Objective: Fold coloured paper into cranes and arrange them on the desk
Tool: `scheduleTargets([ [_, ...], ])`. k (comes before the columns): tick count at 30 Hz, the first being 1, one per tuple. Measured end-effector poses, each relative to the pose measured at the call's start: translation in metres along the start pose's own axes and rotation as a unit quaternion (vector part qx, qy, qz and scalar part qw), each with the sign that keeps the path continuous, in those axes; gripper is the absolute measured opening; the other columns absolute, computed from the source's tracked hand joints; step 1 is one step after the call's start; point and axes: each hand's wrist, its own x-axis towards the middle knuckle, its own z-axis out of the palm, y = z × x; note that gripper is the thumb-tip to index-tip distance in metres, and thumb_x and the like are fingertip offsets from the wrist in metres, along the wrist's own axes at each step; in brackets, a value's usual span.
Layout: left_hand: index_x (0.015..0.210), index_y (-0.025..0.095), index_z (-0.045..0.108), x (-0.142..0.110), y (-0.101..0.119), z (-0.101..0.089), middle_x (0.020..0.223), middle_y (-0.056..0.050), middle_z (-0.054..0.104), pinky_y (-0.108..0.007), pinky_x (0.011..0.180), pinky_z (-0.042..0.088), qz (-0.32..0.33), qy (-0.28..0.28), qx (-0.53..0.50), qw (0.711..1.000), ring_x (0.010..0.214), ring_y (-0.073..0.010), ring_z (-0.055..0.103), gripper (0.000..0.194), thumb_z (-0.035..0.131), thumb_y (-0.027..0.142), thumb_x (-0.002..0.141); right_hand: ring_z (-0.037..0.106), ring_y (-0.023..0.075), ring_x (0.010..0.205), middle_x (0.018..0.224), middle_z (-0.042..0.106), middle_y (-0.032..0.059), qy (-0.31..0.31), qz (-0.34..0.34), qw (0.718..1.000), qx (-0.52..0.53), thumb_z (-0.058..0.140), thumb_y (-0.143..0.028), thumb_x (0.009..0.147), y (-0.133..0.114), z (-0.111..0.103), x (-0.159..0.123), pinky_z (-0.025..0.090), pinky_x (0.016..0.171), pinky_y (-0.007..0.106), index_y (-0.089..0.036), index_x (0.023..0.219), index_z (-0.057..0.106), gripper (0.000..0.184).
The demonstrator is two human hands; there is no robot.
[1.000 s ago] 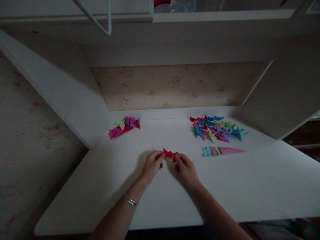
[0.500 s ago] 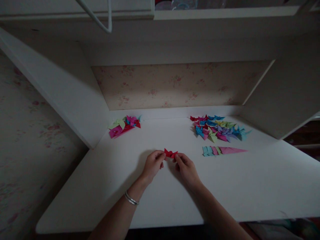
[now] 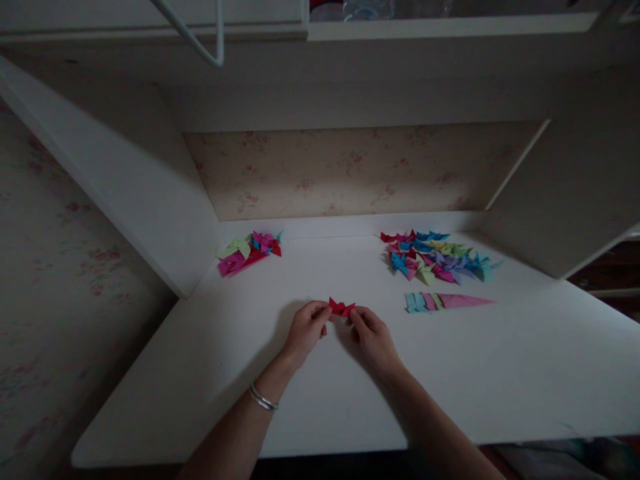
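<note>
Between my two hands is a small red folded paper piece [image 3: 341,308], its pointed tips standing up. My left hand [image 3: 307,326] pinches its left end between thumb and fingers. At the other end, my right hand [image 3: 373,335] grips it the same way. Both hands are just above the white desk [image 3: 320,393]. The fingers cover the ends of the paper, so its full shape is hidden.
Back left lies a small pile of colourful folded papers [image 3: 255,252]. A bigger pile of folded papers [image 3: 433,257] sits back right, with a row of overlapping papers [image 3: 445,302] in front. A shelf [image 3: 350,63] overhangs the desk; side panels [image 3: 130,167] flank it.
</note>
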Motion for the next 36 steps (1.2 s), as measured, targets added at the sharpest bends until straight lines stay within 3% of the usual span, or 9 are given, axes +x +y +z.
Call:
scheduleTargets([
  [36, 0.090, 0.014, 0.062, 0.0015, -0.0032, -0.0012, 0.072, -0.001, 0.062, -0.019, 0.042, 0.034, 0.014, -0.007, 0.021, 1.000, 0.047, -0.0064, 0.046, 0.026, 0.059, 0.038, 0.080, 0.045, 0.0113, 0.051, 0.068, 0.057, 0.0009, -0.004, 0.011, 1.000, 0.005, 0.051, -0.059, 0.084, 0.0012, 0.0005, 0.0008, 0.035, 0.047, 0.024, -0.019, 0.083, 0.062, 0.041],
])
